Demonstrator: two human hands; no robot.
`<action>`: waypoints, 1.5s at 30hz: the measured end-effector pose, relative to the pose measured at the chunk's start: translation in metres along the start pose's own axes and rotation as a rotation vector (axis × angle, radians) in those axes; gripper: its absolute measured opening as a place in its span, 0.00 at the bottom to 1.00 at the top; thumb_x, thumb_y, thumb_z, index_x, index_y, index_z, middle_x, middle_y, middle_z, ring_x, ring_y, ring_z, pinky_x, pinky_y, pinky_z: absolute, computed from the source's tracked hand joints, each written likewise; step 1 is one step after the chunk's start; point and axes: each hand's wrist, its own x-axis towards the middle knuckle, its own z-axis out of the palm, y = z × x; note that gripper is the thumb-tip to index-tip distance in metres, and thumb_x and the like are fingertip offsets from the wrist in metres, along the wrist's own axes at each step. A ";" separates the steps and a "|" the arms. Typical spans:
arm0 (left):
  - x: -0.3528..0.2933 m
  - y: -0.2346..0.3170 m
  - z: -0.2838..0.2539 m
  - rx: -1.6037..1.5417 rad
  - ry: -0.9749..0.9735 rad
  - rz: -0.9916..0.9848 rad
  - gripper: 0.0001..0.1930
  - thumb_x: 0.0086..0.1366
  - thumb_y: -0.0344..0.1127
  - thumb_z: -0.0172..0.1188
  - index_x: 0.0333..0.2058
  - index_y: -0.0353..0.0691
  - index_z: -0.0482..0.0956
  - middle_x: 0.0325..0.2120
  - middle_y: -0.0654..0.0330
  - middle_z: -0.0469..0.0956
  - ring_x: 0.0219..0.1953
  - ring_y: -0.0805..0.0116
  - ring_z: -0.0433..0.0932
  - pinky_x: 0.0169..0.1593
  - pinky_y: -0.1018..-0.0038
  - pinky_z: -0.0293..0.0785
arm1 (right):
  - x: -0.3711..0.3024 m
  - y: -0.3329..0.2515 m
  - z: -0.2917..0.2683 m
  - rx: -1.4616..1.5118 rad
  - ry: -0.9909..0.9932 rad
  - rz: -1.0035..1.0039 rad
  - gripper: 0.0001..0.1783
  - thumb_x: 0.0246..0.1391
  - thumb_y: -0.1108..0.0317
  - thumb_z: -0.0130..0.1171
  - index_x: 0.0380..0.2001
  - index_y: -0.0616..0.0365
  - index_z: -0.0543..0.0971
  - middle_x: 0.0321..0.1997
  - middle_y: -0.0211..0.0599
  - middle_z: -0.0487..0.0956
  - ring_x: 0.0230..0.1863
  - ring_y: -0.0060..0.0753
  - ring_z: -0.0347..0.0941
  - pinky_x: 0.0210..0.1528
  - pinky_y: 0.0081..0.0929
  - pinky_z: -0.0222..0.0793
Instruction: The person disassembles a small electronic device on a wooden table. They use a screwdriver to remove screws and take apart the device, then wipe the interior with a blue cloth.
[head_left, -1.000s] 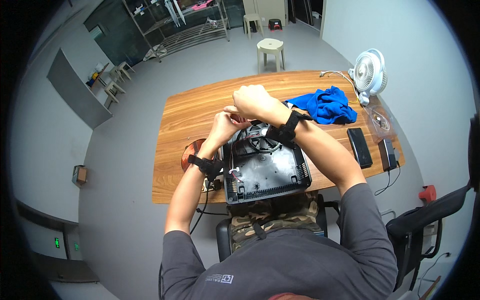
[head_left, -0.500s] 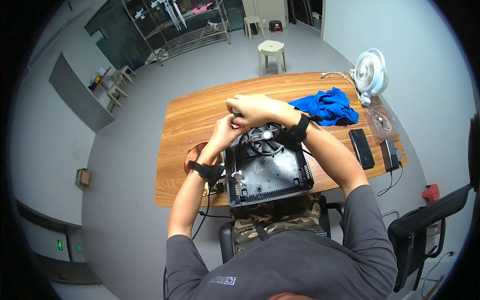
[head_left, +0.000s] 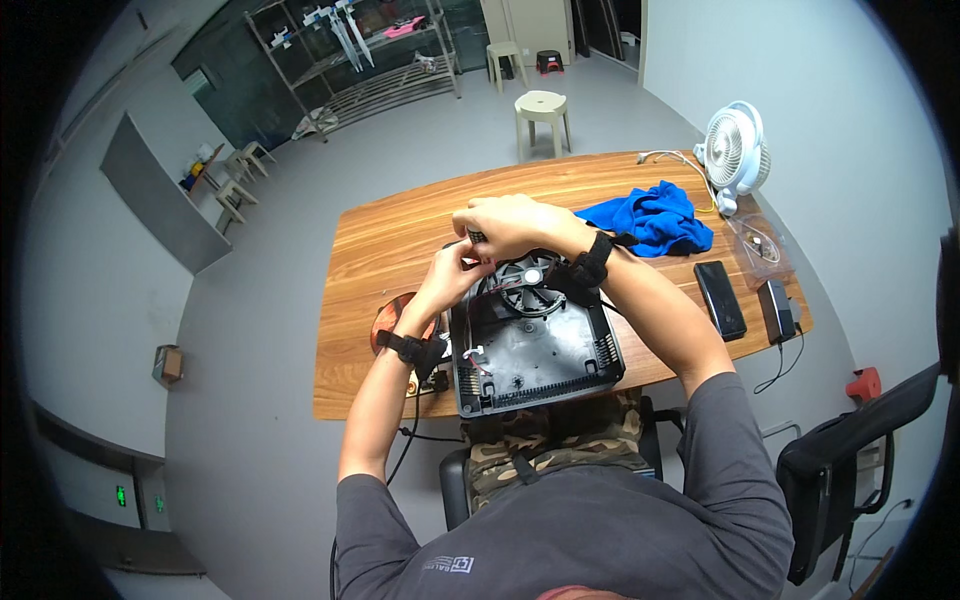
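Observation:
A black plastic appliance housing lies open side up at the table's near edge, with a round black fan in its far part. Thin wires run along its left side to a small white connector. Over the far left corner, my right hand is closed around a short dark ribbed handle, like a screwdriver's; its lower end is hidden. Just below it my left hand pinches at that corner, fingertips close to the right hand's. What it grips is hidden.
A copper-coloured coil disc lies by my left forearm. To the right are a blue cloth, a black phone, a dark adapter box with a cable, a clear bag and a white fan. A black cable hangs off the front edge.
The view has shifted slightly. Both hands stay at the same corner; the right hand has turned a little around the handle, and more of the handle shows now.

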 end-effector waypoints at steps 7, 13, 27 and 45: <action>0.005 0.003 0.009 0.016 0.070 0.020 0.16 0.57 0.35 0.75 0.41 0.35 0.83 0.33 0.58 0.85 0.36 0.69 0.83 0.43 0.70 0.78 | 0.007 -0.011 0.003 -0.157 0.035 0.153 0.21 0.54 0.52 0.64 0.41 0.59 0.78 0.37 0.47 0.84 0.42 0.53 0.83 0.42 0.47 0.78; 0.003 -0.014 0.003 -0.070 0.041 0.009 0.20 0.59 0.39 0.72 0.43 0.29 0.81 0.35 0.50 0.86 0.39 0.62 0.85 0.45 0.66 0.79 | 0.001 -0.010 -0.003 0.069 -0.009 0.011 0.19 0.52 0.56 0.66 0.43 0.53 0.78 0.44 0.49 0.80 0.45 0.56 0.80 0.44 0.49 0.77; 0.001 0.004 0.008 -0.022 0.097 0.023 0.16 0.58 0.34 0.73 0.40 0.33 0.79 0.29 0.58 0.84 0.34 0.66 0.84 0.44 0.69 0.80 | 0.002 -0.010 0.008 -0.030 0.087 0.119 0.18 0.54 0.56 0.62 0.42 0.56 0.77 0.33 0.49 0.83 0.38 0.56 0.82 0.39 0.50 0.78; 0.003 -0.008 0.006 -0.104 0.061 0.019 0.11 0.58 0.32 0.74 0.36 0.36 0.81 0.29 0.64 0.82 0.32 0.76 0.78 0.40 0.74 0.77 | -0.006 -0.006 0.002 0.035 0.035 0.081 0.16 0.59 0.58 0.61 0.46 0.52 0.74 0.44 0.50 0.78 0.42 0.59 0.79 0.44 0.49 0.77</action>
